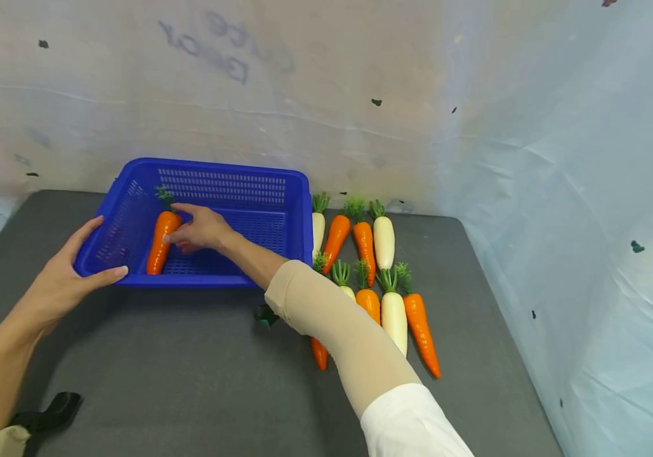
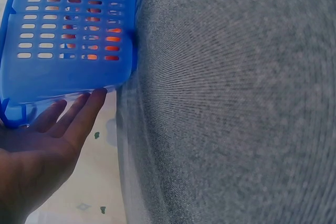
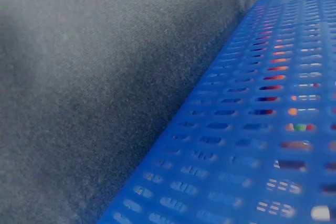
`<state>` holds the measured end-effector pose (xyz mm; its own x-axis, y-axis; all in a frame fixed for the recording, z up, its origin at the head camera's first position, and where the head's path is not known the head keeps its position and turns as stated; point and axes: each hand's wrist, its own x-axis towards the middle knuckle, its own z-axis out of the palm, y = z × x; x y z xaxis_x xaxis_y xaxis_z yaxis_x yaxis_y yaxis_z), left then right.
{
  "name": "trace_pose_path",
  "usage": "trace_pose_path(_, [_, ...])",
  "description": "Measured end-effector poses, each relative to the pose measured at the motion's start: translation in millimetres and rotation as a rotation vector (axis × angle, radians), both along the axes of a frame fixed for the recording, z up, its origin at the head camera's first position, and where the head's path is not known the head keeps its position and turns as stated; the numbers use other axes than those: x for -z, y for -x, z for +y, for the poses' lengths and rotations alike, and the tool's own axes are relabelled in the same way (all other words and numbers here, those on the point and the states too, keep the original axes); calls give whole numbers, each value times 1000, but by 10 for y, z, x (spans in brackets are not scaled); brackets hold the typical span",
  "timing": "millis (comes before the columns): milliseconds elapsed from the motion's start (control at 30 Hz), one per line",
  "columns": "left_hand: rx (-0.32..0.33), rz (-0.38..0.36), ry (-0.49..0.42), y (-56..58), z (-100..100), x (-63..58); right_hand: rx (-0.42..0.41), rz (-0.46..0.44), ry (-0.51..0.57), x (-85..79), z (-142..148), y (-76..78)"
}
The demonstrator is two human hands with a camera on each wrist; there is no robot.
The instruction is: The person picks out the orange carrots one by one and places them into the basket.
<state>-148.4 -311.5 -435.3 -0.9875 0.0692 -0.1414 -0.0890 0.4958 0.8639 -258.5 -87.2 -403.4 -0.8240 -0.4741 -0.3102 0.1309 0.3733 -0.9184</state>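
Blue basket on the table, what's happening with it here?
A person is using both hands at it. The left hand holds the left end of the blue basket, while the right hand reaches inside, at the orange carrot lying there. More orange carrots and white radishes lie on the gray table to the basket's right, some partly hidden by the right arm.

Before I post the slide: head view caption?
Left hand on a blue basket, right hand at the carrot inside; more carrots and white radishes alongside.
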Motion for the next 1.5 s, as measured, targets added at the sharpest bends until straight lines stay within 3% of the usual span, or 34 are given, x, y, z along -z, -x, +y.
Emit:
trace_pose_path(167, [-4, 2, 7, 12, -18, -20, -45, 35, 54, -114, 135, -22])
trace_pose_path(433, [-1, 3, 6, 5, -44, -26, -108, 117, -1, -209, 362, -71])
trace_pose_path(700, [15, 2, 16, -16, -30, 2, -123, 145, 101, -279, 699, -175])
trace_pose_path(1000, [-1, 2, 12, -9, -15, 4, -108, 182, 160, -414, 1056, -224])
trace_pose_path(1500, [-3, 11, 14, -19, -40, 40, -71, 243, 102, -541, 1730, -387])
